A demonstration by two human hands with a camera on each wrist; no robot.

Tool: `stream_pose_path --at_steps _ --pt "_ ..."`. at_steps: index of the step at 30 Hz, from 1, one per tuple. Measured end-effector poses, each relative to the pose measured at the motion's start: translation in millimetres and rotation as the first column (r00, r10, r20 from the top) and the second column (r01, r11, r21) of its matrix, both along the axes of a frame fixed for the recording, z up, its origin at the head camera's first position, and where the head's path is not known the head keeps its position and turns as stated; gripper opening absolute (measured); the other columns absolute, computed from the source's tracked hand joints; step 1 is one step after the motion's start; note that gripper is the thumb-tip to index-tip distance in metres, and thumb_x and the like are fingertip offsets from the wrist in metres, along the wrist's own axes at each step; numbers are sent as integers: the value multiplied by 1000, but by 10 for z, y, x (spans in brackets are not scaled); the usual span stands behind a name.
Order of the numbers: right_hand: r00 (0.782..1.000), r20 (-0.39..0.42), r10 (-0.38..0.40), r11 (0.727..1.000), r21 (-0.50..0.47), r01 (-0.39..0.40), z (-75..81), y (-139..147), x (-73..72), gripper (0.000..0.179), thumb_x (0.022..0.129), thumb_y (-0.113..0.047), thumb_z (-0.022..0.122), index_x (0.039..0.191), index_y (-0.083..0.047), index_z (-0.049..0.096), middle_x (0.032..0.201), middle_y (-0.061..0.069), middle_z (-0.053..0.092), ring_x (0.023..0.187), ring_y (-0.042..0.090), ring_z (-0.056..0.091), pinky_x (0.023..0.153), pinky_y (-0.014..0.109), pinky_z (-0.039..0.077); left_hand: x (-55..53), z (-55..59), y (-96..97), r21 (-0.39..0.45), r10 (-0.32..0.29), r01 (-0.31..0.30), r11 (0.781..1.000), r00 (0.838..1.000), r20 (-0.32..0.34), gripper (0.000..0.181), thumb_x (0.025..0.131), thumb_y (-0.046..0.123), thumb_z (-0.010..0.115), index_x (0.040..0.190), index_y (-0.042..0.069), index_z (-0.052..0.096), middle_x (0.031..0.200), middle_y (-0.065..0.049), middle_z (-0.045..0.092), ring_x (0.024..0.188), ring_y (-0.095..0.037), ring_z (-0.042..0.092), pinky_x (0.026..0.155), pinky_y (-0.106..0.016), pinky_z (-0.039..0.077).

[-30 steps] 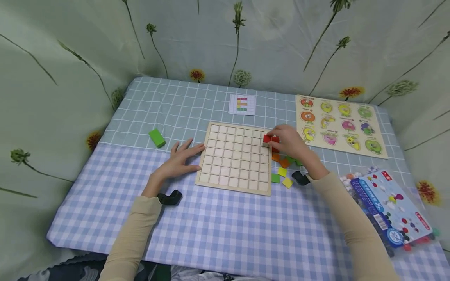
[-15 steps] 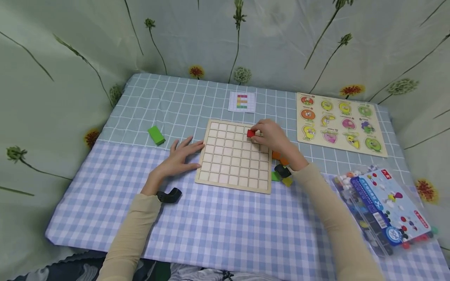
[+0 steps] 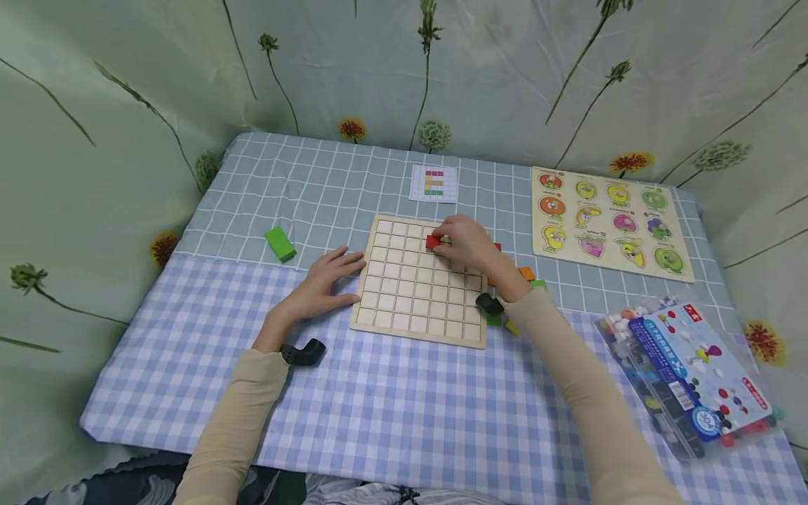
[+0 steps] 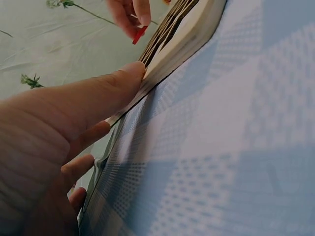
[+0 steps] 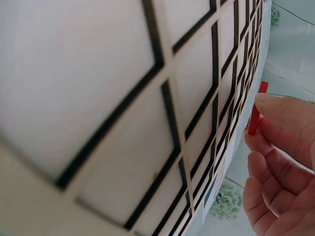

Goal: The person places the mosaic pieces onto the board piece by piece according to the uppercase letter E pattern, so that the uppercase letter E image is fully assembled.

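A wooden grid board (image 3: 404, 294) with square cells lies mid-table. My right hand (image 3: 466, 242) pinches a red square tile (image 3: 433, 242) between thumb and fingertips, over the board's upper part. In the right wrist view the red tile (image 5: 258, 108) is tilted on edge, apart from the grid. My left hand (image 3: 325, 284) rests at the board's left edge, fingers spread and fairly straight; in the left wrist view its thumb (image 4: 133, 71) touches the rim. Beside the board's right edge lie orange tiles (image 3: 527, 273), green tiles (image 3: 494, 320) and a yellow tile (image 3: 512, 327), partly hidden by my right arm.
A printed card (image 3: 433, 184) with a coloured tile pattern lies behind the board. Green blocks (image 3: 280, 244) sit to the left. At the right are a fruit puzzle board (image 3: 606, 224) and a clear plastic box (image 3: 688, 379) with a printed blue lid sheet.
My right hand has carried the red tile leftward from the pile beside the board to over the grid's upper cells. My left hand has stayed at the left edge.
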State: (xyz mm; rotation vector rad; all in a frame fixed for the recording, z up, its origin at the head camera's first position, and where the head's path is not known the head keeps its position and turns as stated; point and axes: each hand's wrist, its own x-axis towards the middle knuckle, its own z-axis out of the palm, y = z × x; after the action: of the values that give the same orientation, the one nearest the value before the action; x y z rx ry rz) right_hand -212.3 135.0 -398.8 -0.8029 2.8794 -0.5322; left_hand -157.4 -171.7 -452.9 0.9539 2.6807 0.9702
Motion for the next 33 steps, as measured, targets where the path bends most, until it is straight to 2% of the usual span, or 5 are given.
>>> stream_pose_path --at_steps 9,17,25,33 --pt "999 -20 28 1000 -9 -28 -2 -88 -27 26 86 -16 66 106 0 70 101 15 67 94 27 59 79 37 52 6 19 5 21 -17 17 1000 1000 -16 66 81 20 73 138 2 45 145 -19 42 139 -37 30 115 -58 14" --pt "999 31 15 1000 10 -16 -18 -155 -50 27 87 -17 64 109 -1 69 105 14 67 96 26 58 81 36 52 4 10 5 41 -11 11 999 1000 -10 65 79 19 74 136 1 48 143 -20 44 137 -38 32 114 -59 14" --pt "997 71 22 1000 -1 -22 -80 -228 -86 27 88 -18 65 109 -2 69 103 12 66 94 24 55 80 35 51 -3 -20 2 87 -6 7 996 1000 -8 64 77 15 76 133 -2 50 140 -22 47 135 -40 35 113 -56 25" --pt "997 66 34 999 -1 -34 -85 -270 -102 28 87 -20 66 109 -3 69 99 11 64 88 22 53 76 33 49 -18 -25 12 100 -10 9 995 1000 10 63 78 15 75 134 -1 50 141 -21 46 136 -40 33 114 -54 25"
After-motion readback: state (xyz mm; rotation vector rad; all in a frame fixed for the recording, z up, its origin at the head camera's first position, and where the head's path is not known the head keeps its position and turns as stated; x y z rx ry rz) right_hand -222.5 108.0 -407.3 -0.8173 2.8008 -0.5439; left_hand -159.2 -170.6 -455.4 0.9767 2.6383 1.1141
